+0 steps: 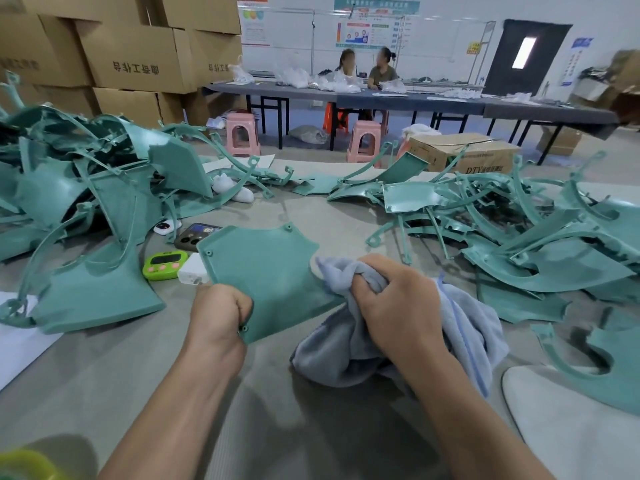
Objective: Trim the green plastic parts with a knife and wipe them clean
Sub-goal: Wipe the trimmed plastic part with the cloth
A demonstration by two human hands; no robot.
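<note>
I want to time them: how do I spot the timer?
Start at the big pile of teal parts on the left. Right of it, beside the panel the left hand grips, lies the timer: lime green, dark screen, pink buttons.

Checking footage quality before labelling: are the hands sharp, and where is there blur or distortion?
Head view: the left hand on the green panel and the right hand on the grey cloth are sharp in soft, even light; the frame's edges bend, and the yellow-green object at bottom left is blurred.
</note>
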